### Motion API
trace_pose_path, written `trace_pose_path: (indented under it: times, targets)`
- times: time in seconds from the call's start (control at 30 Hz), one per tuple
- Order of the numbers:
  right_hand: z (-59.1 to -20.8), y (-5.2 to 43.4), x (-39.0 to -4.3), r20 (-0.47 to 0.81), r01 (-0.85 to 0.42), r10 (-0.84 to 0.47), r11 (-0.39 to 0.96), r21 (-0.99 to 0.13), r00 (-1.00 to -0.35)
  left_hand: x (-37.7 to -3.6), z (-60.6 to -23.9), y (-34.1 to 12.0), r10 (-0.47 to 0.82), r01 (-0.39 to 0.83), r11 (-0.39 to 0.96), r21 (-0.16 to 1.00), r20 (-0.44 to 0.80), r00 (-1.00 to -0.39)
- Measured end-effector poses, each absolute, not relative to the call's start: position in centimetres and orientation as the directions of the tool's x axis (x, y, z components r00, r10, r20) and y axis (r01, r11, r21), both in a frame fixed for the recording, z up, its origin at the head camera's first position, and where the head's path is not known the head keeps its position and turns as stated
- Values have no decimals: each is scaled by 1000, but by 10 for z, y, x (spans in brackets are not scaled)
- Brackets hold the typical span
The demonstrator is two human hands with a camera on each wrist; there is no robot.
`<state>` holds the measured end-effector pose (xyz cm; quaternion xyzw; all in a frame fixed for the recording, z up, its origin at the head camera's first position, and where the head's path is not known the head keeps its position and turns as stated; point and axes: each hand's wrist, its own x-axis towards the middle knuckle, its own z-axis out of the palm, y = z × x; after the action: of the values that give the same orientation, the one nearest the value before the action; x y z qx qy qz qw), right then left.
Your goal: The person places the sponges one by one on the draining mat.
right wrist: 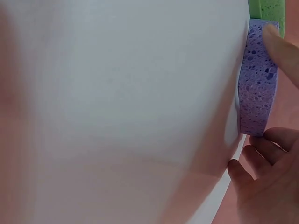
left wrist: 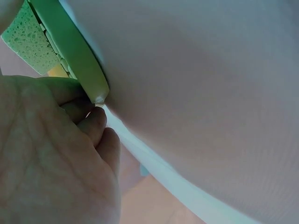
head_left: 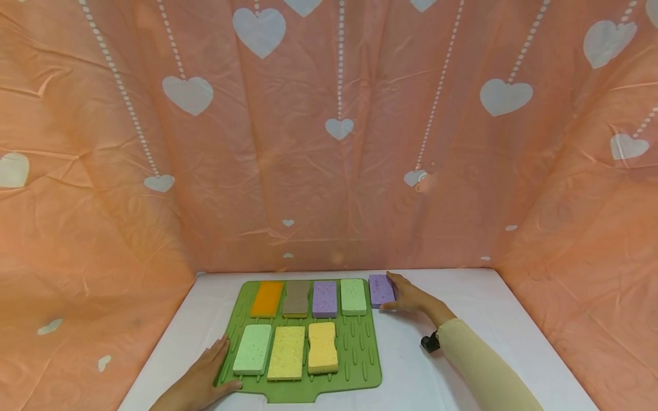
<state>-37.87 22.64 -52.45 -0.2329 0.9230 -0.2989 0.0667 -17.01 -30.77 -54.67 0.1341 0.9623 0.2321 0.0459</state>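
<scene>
Seven sponges are lying on the green mat (head_left: 367, 365), four in the far row and three in the near row, while an eighth, the purple sponge (head_left: 381, 290), is sitting on the white bench (head_left: 462, 319) just beside the mat's far right corner. The right hand (head_left: 411, 298) is pinching this sponge, one finger (right wrist: 282, 49) on its far end and the others curling at its near end. The left hand (head_left: 203, 379) is resting flat at the mat's near left edge, fingers relaxed and apart, thumb lying on the mat.

Being soft, the purple sponge is likely to bend or squeeze out of so light a pinch. It could also knock the light green sponge (head_left: 353, 296) beside it out of its row. If the left hand is lifting off, the mat may be sliding across the smooth bench.

Its long axis is running near to far, parallel with its neighbours in the far row, broad face up.
</scene>
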Motion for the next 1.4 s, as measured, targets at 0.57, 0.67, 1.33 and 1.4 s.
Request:
trace_pose_path:
  times: [0.57,0.67,1.33,1.4]
  targets:
    - [-530,235,-372,45,-375,-436,712,-593,-899,-171,-541,-307,272,208,862,463,-75,-959]
    - [-529,236,-368,42,-368,-432,709,-601,-901,-171,-547,-310,293,246,845,475,-27,-956]
    - [-520,236,-326,118,-411,-429,696,-589,-896,-174,-557,-312,246,200,858,473,-37,-969]
    - [-518,235,-323,132,-423,-434,690,-587,-891,-175,-561,-314,239,195,851,487,-29,-971]
